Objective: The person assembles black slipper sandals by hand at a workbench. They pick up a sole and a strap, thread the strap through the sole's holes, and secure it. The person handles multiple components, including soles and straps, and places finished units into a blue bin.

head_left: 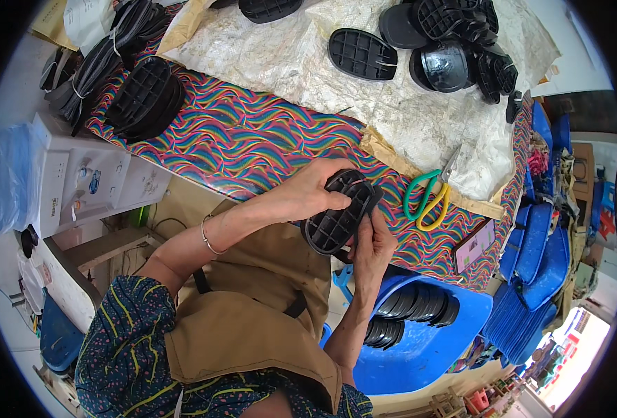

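Observation:
Both my hands hold a black moulded sole piece (336, 221) with a ribbed grid face, just in front of the table edge. My left hand (307, 194) grips it from above and the left. My right hand (372, 245) clasps its lower right edge, fingers curled round it. A second black piece seems stacked behind it. Green- and yellow-handled scissors (427, 198) lie on the table just right of my hands.
The table carries a rainbow wave-patterned sheet (239, 139) and a white woven sack (392, 104). Stacked black soles (145, 97) sit at the left, loose ones (455, 49) at the far right. A blue tub (420, 334) with black soles stands below; blue sheets (535, 251) pile at right. A phone (474, 245) lies near the edge.

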Demonstrator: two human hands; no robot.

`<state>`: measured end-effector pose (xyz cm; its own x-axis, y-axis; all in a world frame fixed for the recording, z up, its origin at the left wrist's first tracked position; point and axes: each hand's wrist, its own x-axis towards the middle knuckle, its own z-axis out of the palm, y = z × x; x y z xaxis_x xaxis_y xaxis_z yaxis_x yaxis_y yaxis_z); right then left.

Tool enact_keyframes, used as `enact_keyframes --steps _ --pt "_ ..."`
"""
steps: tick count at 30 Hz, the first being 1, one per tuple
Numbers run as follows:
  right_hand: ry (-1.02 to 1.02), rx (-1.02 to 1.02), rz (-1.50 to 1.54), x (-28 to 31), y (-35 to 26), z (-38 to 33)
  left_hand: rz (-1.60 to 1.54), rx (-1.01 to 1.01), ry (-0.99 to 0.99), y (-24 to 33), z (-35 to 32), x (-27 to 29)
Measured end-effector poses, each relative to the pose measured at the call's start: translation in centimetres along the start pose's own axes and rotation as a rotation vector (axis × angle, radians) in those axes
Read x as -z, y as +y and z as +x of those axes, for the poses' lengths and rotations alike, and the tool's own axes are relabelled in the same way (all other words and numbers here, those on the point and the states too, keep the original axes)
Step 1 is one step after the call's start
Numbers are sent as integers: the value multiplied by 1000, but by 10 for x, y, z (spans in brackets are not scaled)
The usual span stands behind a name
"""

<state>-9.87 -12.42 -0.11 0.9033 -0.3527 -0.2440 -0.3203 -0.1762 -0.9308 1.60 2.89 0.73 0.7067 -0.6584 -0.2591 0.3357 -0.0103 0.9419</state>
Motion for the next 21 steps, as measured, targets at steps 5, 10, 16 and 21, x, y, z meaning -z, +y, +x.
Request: enact_keyframes --steps 5,10,16,21 --pt "-67 142 -89 5 4 1 -41 16 99 0 -5 -6" --pt "-65 149 -216 10 -13 -22 -84 -58 197 4 -15 -10" --pt "9 117 -144 3 -27 -58 -97 -142 210 21 -27 -12" --pt "81 110 -72 -5 -38 -82 -150 -197 270 36 -40 -20"
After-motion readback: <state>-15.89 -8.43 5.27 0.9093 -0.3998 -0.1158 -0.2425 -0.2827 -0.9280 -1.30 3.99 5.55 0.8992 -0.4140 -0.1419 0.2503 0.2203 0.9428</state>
